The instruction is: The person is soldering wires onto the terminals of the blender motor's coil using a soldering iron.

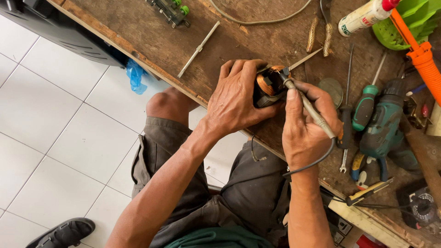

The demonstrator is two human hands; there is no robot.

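Note:
My left hand (pixel 236 98) wraps around a small motor stator (pixel 268 85) with copper windings, holding it on the wooden workbench (pixel 151 43). My right hand (pixel 305 126) grips a thin soldering iron (pixel 308 106) like a pen. Its tip touches the top of the copper coil. The iron's black cord (pixel 314 161) loops down past my right wrist. Most of the stator is hidden under my left fingers.
A green cordless drill (pixel 383 124), screwdrivers (pixel 365 106) and a wrench lie right of my hands. A metal rod (pixel 198 48), a white tube (pixel 363 17), an orange hose (pixel 420 57) and a green terminal block (pixel 172 9) sit farther back. White tiled floor is at left.

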